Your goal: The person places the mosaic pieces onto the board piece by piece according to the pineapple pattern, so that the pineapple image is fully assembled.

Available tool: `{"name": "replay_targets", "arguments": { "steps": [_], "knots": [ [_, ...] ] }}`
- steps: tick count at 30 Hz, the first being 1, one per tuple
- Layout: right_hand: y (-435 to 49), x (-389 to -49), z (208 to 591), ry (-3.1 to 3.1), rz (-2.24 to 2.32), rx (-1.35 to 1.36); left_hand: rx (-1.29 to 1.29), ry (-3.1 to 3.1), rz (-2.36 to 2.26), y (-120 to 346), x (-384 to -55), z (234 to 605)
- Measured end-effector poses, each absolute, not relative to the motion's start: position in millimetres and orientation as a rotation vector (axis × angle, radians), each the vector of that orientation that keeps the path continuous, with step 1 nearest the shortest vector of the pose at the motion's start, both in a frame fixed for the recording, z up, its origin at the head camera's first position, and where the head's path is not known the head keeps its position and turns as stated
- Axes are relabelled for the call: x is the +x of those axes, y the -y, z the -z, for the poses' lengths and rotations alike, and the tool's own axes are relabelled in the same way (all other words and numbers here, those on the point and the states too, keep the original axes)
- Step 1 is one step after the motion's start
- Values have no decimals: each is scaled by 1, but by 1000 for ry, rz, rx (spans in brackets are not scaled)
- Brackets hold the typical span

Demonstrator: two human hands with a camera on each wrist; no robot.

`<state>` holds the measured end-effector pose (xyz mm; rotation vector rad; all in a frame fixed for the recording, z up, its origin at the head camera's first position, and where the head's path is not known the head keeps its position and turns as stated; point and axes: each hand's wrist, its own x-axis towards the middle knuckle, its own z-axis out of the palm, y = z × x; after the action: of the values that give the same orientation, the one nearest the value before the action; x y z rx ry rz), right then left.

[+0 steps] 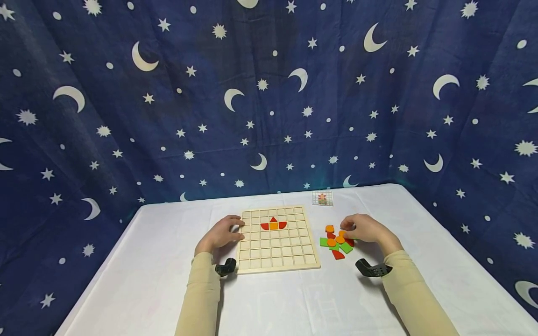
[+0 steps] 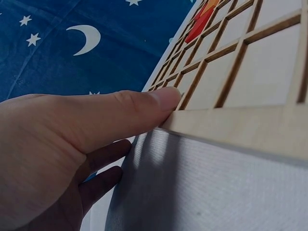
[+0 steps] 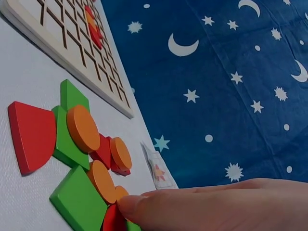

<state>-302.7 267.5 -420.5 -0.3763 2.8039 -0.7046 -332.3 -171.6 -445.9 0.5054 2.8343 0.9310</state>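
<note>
A wooden grid board (image 1: 273, 254) lies flat on the table. On it sit a red triangle (image 1: 273, 219), an orange square (image 1: 274, 226) below it, and a red quarter-round piece (image 1: 265, 227) on either side of the square. My left hand (image 1: 220, 233) is at the board's left edge; in the left wrist view its thumb (image 2: 166, 98) rests on the rim. To the right is a loose pile with orange discs (image 3: 83, 129), green squares (image 3: 79, 199) and red quarter-rounds (image 3: 32, 137). My right hand (image 1: 367, 228) touches the pile's right side with its thumb. Its other fingertips are partly hidden.
A small printed card (image 1: 322, 198) with a coloured grid picture lies behind the pile, near the table's back edge. White cloth covers the table (image 1: 277, 303). A dark blue curtain (image 1: 269, 126) with moons and stars hangs behind and beside it.
</note>
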Motion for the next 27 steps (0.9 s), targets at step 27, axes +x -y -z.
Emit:
{"name": "replay_targets", "arguments": {
  "steps": [27],
  "knots": [
    [-255, -307, 433, -2930, 722, -497, 476, -2843, -931, 171, -333, 447]
  ]
}}
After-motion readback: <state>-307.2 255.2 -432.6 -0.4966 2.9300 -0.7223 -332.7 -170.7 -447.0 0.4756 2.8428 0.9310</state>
